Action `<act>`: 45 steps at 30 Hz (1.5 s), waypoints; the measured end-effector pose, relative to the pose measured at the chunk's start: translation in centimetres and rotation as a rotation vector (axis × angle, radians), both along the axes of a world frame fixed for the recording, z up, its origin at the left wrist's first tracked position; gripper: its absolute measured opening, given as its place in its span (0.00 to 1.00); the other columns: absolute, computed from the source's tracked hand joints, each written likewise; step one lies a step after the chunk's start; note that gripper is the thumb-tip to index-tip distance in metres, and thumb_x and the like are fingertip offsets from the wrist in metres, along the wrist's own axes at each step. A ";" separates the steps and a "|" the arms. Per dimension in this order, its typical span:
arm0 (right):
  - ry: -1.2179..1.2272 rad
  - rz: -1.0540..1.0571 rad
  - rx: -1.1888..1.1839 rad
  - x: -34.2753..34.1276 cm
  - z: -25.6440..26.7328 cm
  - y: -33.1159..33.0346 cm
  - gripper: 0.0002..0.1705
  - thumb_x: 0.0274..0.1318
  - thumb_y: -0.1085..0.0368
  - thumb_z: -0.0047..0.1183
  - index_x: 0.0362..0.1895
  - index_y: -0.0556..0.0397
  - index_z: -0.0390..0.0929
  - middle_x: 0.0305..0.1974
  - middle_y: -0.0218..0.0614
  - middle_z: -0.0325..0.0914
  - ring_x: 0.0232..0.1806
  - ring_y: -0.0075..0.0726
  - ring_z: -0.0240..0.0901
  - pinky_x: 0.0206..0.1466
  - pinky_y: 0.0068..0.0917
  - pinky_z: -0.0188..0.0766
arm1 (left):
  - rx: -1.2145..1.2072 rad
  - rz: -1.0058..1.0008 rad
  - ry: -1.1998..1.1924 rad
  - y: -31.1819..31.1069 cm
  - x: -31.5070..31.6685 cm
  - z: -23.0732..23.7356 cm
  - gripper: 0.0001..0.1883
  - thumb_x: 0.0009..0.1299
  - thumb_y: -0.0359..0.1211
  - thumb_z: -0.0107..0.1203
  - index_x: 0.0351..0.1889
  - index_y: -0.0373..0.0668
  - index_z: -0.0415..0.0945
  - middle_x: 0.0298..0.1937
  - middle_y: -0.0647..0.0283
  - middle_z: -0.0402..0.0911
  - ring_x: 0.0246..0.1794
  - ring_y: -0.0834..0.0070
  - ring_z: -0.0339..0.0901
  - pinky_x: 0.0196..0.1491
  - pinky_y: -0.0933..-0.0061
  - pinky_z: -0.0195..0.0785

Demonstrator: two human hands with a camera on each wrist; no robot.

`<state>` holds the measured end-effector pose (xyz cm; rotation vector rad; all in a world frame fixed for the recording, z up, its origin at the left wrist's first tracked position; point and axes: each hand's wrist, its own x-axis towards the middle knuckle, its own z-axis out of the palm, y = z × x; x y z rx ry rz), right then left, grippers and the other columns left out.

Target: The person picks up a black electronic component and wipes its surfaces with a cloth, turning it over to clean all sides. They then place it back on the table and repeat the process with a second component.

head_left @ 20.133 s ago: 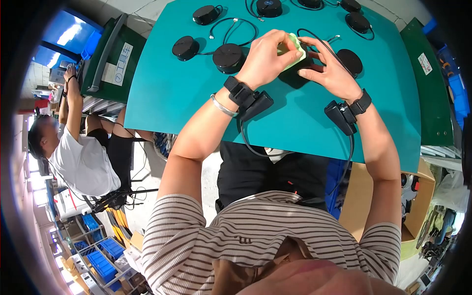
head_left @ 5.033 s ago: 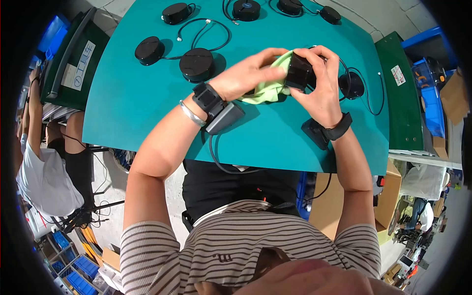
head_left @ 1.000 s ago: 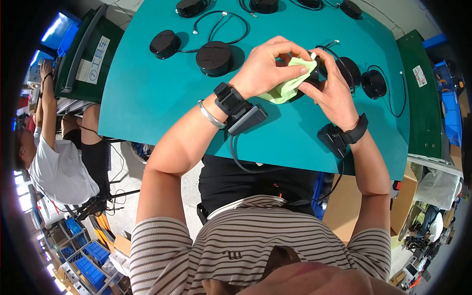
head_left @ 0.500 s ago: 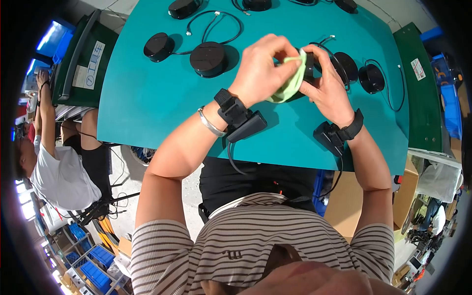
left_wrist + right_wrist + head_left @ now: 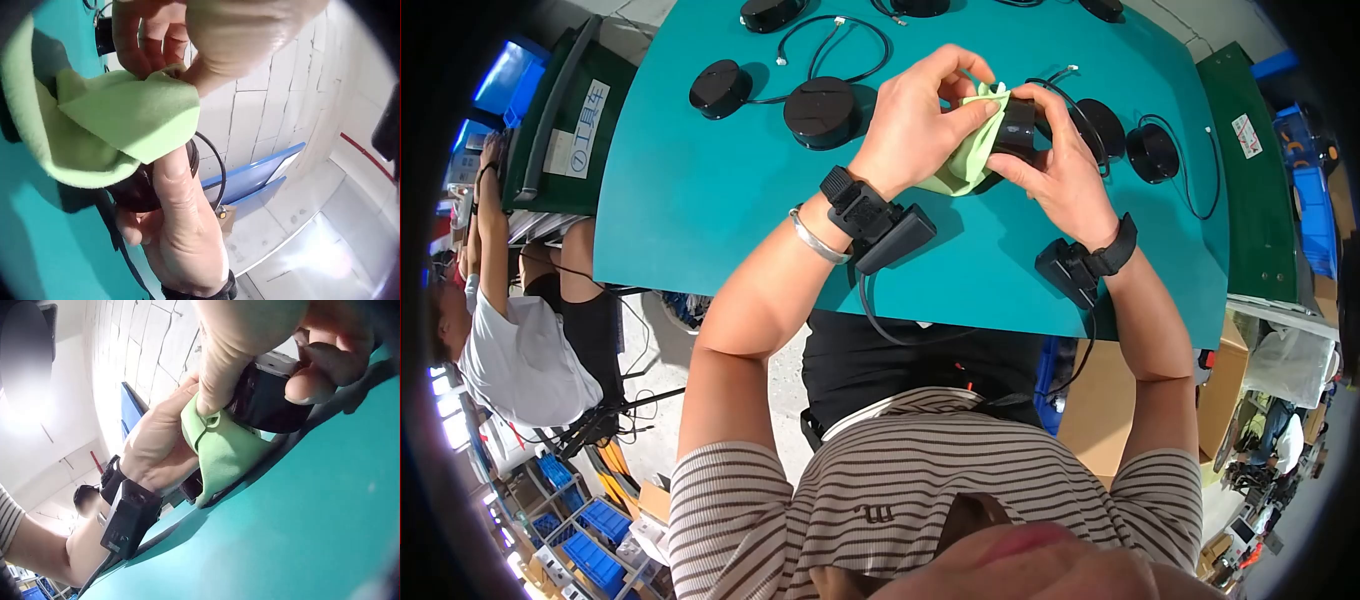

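My left hand (image 5: 908, 130) pinches a light green cloth (image 5: 970, 163) between thumb and fingers, just above the teal table. Beside it, my right hand (image 5: 1068, 172) grips a black, glossy, drum-shaped device (image 5: 1019, 128) by its edge, thumb on the near side and fingers on the far side. The cloth lies against the left side of this device and hangs in a fold below it. In the right wrist view, the device's dark side wall (image 5: 270, 403) shows between thumb and fingers. The left wrist view shows the cloth (image 5: 140, 112) covering much of the device.
Several similar black drums with cables stand on the teal table (image 5: 720, 230), among them one left of my hands (image 5: 821, 113) and one at the right (image 5: 1152, 153). Green cabinets flank the table. Another person (image 5: 525, 350) sits at the left.
Over the last second my left hand has drawn the cloth up and left, baring more of the device's side. Twenty seconds ago the hands also held cloth and a black device.
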<state>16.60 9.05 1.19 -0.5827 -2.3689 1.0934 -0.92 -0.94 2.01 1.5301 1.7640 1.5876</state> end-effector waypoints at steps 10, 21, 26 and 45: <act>0.021 0.019 -0.061 0.0 -0.1 0.3 0.41 0.52 0.55 0.69 0.65 0.51 0.62 0.59 0.44 0.69 0.60 0.42 0.69 0.64 0.38 0.66 | 0.080 -0.070 0.146 -0.4 0.6 0.7 0.09 0.63 0.28 0.66 0.41 0.44 0.84 0.37 0.68 0.78 0.34 0.78 0.78 0.38 0.76 0.74; 0.035 0.014 -0.041 0.0 0.1 -0.2 0.40 0.50 0.60 0.68 0.65 0.52 0.63 0.59 0.43 0.71 0.61 0.45 0.69 0.64 0.37 0.67 | 0.122 -0.086 0.250 -0.4 0.3 0.6 0.06 0.62 0.28 0.67 0.38 0.44 0.85 0.35 0.66 0.81 0.32 0.75 0.81 0.37 0.76 0.76; 0.043 0.003 -0.033 -0.1 -0.1 -0.2 0.39 0.50 0.62 0.67 0.65 0.54 0.63 0.59 0.44 0.71 0.61 0.47 0.70 0.65 0.37 0.67 | 0.075 -0.073 0.264 -0.7 0.7 0.8 0.06 0.62 0.30 0.67 0.37 0.43 0.85 0.34 0.64 0.83 0.32 0.71 0.82 0.38 0.74 0.78; 0.008 -0.055 -0.002 -0.3 0.3 -0.9 0.39 0.49 0.61 0.66 0.64 0.52 0.63 0.54 0.43 0.71 0.57 0.47 0.70 0.62 0.37 0.68 | -0.086 -0.039 0.139 -1.0 0.7 1.4 0.07 0.63 0.30 0.66 0.35 0.39 0.82 0.34 0.63 0.81 0.33 0.71 0.83 0.38 0.72 0.77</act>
